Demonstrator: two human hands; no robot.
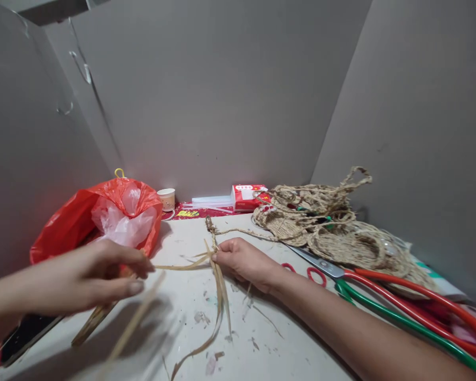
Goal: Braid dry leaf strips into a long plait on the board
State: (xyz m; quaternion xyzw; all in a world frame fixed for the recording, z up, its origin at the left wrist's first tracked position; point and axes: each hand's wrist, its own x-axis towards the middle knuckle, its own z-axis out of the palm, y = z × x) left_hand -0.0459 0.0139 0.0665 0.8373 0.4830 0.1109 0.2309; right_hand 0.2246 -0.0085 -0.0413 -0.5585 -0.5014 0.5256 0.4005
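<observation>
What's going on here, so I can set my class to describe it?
A person's right hand pinches pale, flat strips just below a twisted cord. The left hand hovers nearby, thumb and fingers apart, close to one of the strips. Scissors and a heap of braided cord lie to the right.

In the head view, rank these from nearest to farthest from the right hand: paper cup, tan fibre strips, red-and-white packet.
From the right hand:
1. Tan fibre strips: held in it.
2. Red-and-white packet: beyond it, at the back.
3. Paper cup: also at the back, farther left.
</observation>
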